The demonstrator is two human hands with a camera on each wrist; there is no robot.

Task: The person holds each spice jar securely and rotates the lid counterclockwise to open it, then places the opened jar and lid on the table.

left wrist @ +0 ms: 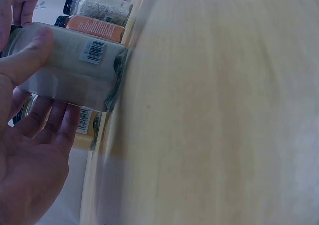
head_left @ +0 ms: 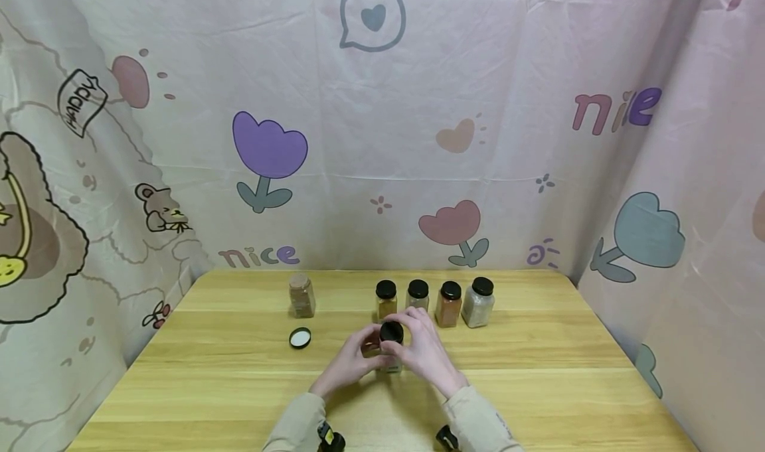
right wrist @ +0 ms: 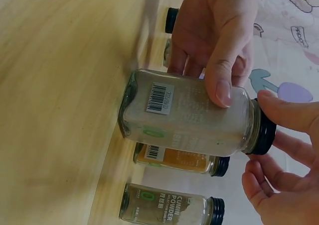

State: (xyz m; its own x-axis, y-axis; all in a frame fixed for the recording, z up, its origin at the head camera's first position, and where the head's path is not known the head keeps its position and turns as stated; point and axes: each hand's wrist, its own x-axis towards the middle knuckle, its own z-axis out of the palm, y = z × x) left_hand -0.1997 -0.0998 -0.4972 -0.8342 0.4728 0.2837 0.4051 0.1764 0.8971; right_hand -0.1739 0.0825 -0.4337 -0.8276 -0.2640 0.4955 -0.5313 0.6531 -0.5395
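1. Spice jar (head_left: 391, 354) stands on the wooden table (head_left: 538, 385), just in front of a row of four black-capped jars (head_left: 434, 301).
2. Left hand (head_left: 352, 359) wraps the jar's glass body, thumb across it.
3. Right hand (head_left: 425, 346) pinches the black cap (head_left: 391, 332) with fingertips.
4. Open jar (head_left: 301, 295) stands well left; loose lid (head_left: 300, 337) lies near it.

In the head view both hands cover most of the held jar (head_left: 391, 352) at frame centre, the row jars' labels are too small to read, and the left wrist view's tabletop (left wrist: 224, 110) is blurred.
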